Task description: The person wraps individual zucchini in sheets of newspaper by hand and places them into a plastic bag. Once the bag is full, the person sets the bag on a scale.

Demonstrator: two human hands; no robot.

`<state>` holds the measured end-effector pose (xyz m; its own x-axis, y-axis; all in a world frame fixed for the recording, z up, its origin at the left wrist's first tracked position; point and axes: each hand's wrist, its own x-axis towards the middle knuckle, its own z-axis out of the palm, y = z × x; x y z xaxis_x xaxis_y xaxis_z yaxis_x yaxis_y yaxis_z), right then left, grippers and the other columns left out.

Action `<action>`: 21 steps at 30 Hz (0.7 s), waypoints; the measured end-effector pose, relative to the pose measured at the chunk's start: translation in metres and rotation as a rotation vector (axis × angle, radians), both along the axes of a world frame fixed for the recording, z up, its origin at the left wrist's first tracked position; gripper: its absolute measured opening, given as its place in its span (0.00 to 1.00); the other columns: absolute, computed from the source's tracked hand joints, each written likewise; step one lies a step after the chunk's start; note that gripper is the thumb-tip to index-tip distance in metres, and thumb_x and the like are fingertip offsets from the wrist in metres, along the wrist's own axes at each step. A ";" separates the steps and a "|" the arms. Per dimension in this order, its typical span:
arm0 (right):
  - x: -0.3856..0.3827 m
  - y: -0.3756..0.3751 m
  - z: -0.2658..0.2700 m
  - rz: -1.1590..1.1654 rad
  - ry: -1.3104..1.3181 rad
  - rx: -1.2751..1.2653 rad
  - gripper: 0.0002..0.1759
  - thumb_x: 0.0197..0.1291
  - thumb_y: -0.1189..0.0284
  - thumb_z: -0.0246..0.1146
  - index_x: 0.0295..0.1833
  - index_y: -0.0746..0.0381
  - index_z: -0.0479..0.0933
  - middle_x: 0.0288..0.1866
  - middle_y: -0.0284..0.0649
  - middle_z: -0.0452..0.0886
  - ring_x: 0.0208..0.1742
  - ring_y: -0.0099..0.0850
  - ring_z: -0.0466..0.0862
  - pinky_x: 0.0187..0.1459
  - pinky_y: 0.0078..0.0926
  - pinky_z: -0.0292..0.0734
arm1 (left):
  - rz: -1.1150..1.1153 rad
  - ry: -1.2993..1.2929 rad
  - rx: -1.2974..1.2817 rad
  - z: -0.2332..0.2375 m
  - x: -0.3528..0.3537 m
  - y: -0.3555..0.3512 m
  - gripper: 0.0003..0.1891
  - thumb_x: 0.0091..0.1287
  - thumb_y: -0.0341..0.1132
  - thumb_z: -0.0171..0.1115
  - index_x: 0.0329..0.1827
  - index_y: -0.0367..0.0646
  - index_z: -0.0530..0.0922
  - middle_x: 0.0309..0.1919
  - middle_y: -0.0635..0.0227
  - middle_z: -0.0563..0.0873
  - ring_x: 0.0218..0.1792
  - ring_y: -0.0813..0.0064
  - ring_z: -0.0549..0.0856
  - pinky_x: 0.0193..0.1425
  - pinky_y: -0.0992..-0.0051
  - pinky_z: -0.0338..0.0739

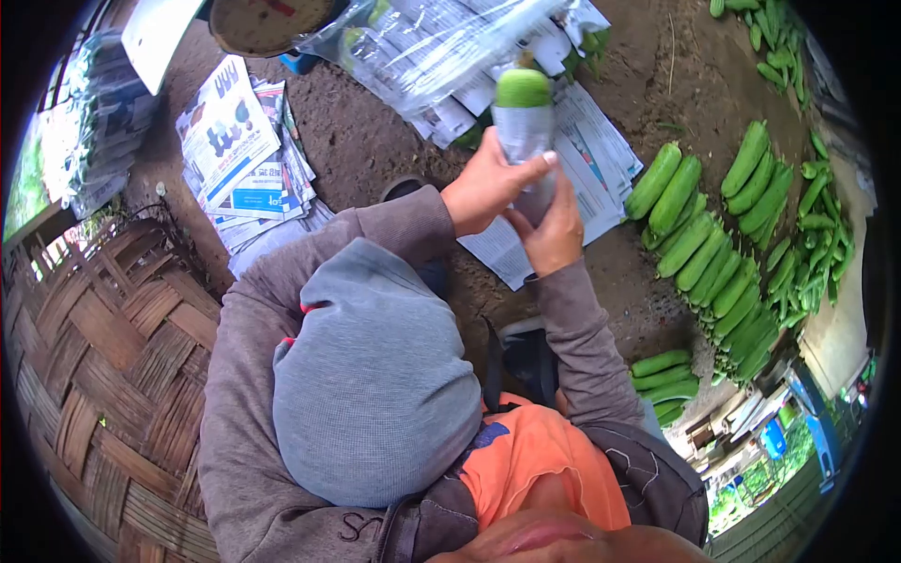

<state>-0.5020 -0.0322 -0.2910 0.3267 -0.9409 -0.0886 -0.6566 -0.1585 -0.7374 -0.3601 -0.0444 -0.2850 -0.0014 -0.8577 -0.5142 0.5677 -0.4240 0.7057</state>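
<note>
A long green gourd [523, 89], its lower part wrapped in newspaper, is between my two hands. My left hand [490, 186] closes around the wrapped part from the left, thumb laid across the paper. Lower down, my right hand [552, 233] grips the wrapped end with its fingers bent. The gourd's bare green top points away from me and is slightly blurred. Beneath it, open newspaper sheets [596, 150] lie on the ground. Beyond my hands sits a clear plastic bag [422, 56] with several newspaper-wrapped gourds in it.
Rows of unwrapped green gourds [709, 263] lie on the soil at right, with smaller green vegetables [826, 230] past them. A newspaper stack [249, 169] is at left, near a woven bamboo panel [122, 375]. A round stool-like top [267, 23] stands at the far side.
</note>
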 end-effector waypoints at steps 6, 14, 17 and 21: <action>-0.039 -0.049 0.010 0.154 -0.404 0.587 0.35 0.45 0.70 0.72 0.61 0.69 0.69 0.54 0.42 0.76 0.55 0.29 0.76 0.57 0.29 0.71 | -0.148 -1.196 -0.402 -0.014 0.061 -0.008 0.29 0.57 0.38 0.71 0.59 0.36 0.71 0.46 0.55 0.79 0.50 0.60 0.80 0.56 0.65 0.74; -0.029 -0.087 -0.017 0.382 -0.408 0.854 0.39 0.47 0.64 0.69 0.65 0.68 0.65 0.54 0.37 0.76 0.56 0.23 0.74 0.61 0.24 0.65 | -0.088 -1.779 -0.404 -0.065 0.112 -0.034 0.14 0.53 0.37 0.67 0.39 0.42 0.76 0.34 0.60 0.80 0.39 0.57 0.80 0.41 0.64 0.75; -0.021 -0.099 -0.033 0.380 -0.479 0.933 0.41 0.47 0.65 0.70 0.66 0.69 0.64 0.55 0.38 0.76 0.56 0.25 0.75 0.61 0.24 0.66 | 0.008 -1.455 -0.305 -0.055 0.120 -0.027 0.09 0.55 0.35 0.64 0.35 0.41 0.76 0.30 0.60 0.81 0.34 0.58 0.82 0.39 0.63 0.76; 0.018 -0.118 -0.032 0.350 -0.593 0.957 0.42 0.48 0.64 0.71 0.66 0.71 0.64 0.56 0.40 0.77 0.54 0.26 0.78 0.60 0.26 0.70 | 0.045 -1.299 -0.336 -0.036 0.121 -0.014 0.08 0.57 0.33 0.62 0.35 0.39 0.76 0.29 0.58 0.82 0.32 0.59 0.83 0.39 0.66 0.77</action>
